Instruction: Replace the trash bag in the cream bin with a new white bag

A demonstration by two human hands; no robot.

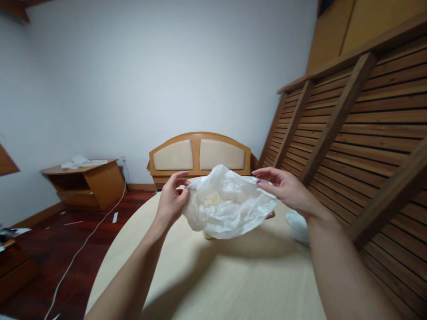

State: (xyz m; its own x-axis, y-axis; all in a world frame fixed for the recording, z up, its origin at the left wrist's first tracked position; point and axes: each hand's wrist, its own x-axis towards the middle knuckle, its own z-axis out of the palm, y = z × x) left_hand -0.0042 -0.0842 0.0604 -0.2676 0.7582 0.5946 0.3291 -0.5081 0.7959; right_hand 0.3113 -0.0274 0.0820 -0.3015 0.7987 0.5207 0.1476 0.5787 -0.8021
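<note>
Grips on bag, headboard beyond table

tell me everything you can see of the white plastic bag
The white plastic bag looks thin, crinkled and translucent, with soft folds. It is spread wide between the left hand and the right hand, each gripping an edge, over the pale round table. A pale yellow patch shows left of its middle; whether that lies inside or behind is unclear.
</note>
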